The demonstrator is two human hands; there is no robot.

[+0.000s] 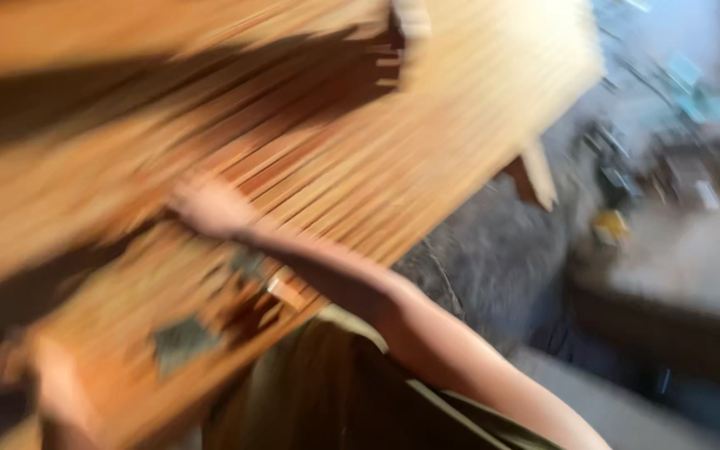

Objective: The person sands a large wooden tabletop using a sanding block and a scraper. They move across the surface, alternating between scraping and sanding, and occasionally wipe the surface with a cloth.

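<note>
The picture is heavily blurred: a big stack of long, thin wooden slats (318,158) fills the upper left, its ragged outer edge running down from top right toward the lower middle, with open grey floor (493,267) and blurred clutter (668,108) to the right. The right hand (210,207) lies on top of the slats near the middle of the stack, arm reaching in from the lower right, but whether its fingers grip them I cannot tell. The left hand (56,383) is at the stack's lower-left edge, too smeared to read.
</note>
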